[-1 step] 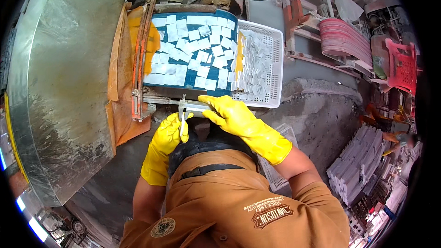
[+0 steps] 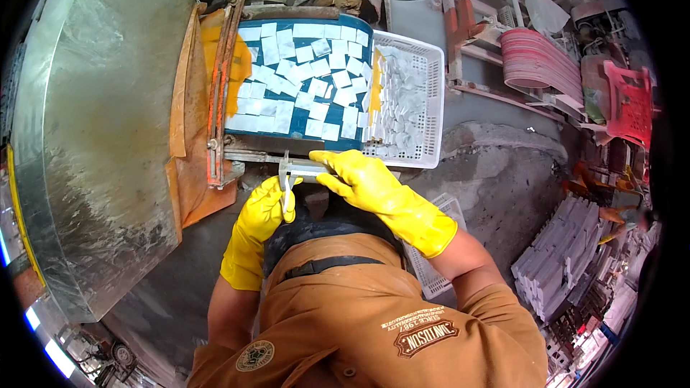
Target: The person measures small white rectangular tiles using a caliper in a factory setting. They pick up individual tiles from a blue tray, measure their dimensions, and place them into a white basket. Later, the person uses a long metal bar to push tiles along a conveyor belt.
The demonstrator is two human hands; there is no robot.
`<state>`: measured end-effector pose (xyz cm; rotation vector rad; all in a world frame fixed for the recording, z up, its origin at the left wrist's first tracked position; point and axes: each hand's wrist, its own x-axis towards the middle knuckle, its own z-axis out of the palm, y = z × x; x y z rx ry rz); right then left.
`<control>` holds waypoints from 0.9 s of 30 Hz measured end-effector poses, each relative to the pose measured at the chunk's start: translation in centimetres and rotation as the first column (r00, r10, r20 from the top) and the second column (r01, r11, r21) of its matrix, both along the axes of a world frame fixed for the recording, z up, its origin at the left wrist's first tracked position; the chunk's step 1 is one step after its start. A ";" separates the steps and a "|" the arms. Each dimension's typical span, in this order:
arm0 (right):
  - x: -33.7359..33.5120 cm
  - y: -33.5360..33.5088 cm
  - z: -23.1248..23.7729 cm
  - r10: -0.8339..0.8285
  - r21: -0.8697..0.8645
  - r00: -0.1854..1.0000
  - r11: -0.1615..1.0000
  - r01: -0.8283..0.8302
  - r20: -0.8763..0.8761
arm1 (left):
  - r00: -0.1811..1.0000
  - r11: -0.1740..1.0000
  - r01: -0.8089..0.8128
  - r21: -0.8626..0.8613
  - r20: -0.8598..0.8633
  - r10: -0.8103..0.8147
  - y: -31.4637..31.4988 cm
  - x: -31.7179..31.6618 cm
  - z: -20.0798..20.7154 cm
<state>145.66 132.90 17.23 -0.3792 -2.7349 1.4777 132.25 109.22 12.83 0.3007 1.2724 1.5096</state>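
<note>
My right hand, in a yellow rubber glove, is closed around a metal caliper held level in front of my waist. A thin, pale tile piece stands on edge at the caliper's jaws. My left hand, gloved alike, pinches this piece from below. Whether the jaws touch it on both sides is hard to make out. Just beyond my hands is a blue conveyor belt strewn with flat, whitish tiles, some square and some oblong.
A white plastic crate full of pale pieces stands at the belt's right end. To the left are a rusty orange frame and a large metal housing. Stacked grey strips and a red crate lie further right.
</note>
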 end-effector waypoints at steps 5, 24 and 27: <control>-0.1 -0.7 -0.9 0.006 0.009 0.999 1.000 -0.006 -0.034 | 0.976 0.997 0.076 0.018 -0.206 -0.071 -1.3 -0.5 -1.6; 0.5 -1.1 -2.6 0.005 0.195 0.999 0.981 -0.012 0.034 | 0.991 0.994 0.061 -0.089 0.127 -0.049 1.3 -0.3 1.3; 0.7 -1.2 -3.1 -0.004 0.222 1.000 0.975 0.006 -0.009 | 0.994 0.992 0.055 -0.116 0.100 -0.044 2.1 0.1 1.6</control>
